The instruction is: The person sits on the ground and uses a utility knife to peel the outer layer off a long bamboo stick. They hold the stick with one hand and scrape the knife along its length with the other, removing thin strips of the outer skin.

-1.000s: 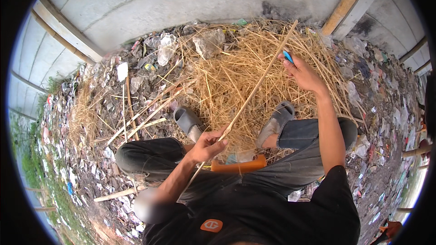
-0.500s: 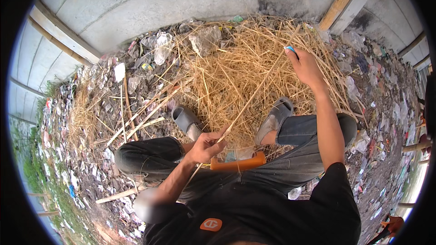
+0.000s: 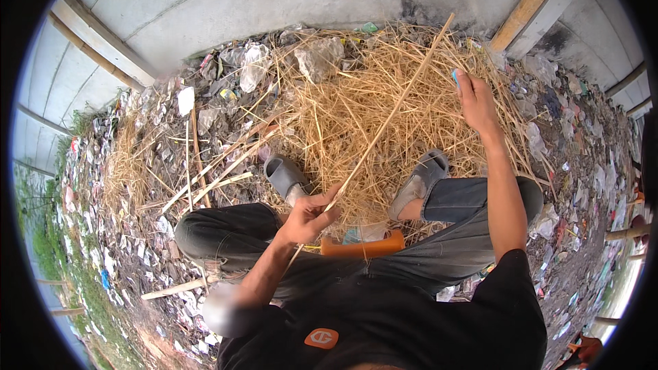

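My left hand [image 3: 308, 222] is closed round a long, thin bamboo strip [image 3: 388, 123] above my lap. From there the strip slants up and right to its free far end near the wall, while its short near end passes below the hand. To the right of that far end, my right hand [image 3: 478, 104] is closed on a small blue tool [image 3: 456, 77], mostly hidden by the fingers and apart from the strip. A heap of pale shavings and thin strips [image 3: 356, 109] lies between and beyond my sandalled feet.
An orange plastic handle-like seat edge [image 3: 363, 245] shows between my thighs. Longer split sticks [image 3: 223, 181] lie left of my left foot. A pale rock [image 3: 321, 59] sits by the concrete wall [image 3: 288, 0]. Scattered plastic litter [image 3: 576, 157] covers the ground.
My right hand has come away from the strip, shifting slightly right with the blue tool. The strip's far end now shows free. My left hand keeps its hold.
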Motion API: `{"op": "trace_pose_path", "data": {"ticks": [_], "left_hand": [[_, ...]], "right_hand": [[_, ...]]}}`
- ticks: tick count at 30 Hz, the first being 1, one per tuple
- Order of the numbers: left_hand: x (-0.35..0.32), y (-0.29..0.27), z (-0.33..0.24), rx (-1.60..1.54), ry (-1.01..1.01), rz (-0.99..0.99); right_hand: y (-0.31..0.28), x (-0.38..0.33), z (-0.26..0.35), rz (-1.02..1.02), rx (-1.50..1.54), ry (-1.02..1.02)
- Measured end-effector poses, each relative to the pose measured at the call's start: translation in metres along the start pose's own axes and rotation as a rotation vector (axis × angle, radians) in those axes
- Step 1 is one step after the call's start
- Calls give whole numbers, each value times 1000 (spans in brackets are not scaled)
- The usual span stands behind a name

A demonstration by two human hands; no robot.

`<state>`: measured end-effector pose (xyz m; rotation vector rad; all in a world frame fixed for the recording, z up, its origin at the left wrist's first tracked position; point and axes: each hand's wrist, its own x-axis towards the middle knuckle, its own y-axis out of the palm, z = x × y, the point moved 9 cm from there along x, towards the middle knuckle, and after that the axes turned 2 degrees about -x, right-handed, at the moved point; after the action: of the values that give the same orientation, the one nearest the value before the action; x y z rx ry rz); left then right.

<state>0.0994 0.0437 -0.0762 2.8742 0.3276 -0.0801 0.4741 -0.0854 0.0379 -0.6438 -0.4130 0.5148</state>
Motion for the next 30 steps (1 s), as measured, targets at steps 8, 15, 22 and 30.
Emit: {"op": "trace_pose_path", "data": {"ticks": [8, 15, 22, 30], "left_hand": [[3, 4, 22, 151, -11, 25], [7, 12, 21, 165, 21, 71], [6, 9, 23, 179, -41, 42], [4, 4, 26, 93, -43, 8]], "right_hand": [[21, -10, 24, 120, -209, -86], [10, -11, 22, 38, -191, -118], [27, -23, 27, 105, -331, -126], [48, -24, 31, 106, -337, -168]]}}
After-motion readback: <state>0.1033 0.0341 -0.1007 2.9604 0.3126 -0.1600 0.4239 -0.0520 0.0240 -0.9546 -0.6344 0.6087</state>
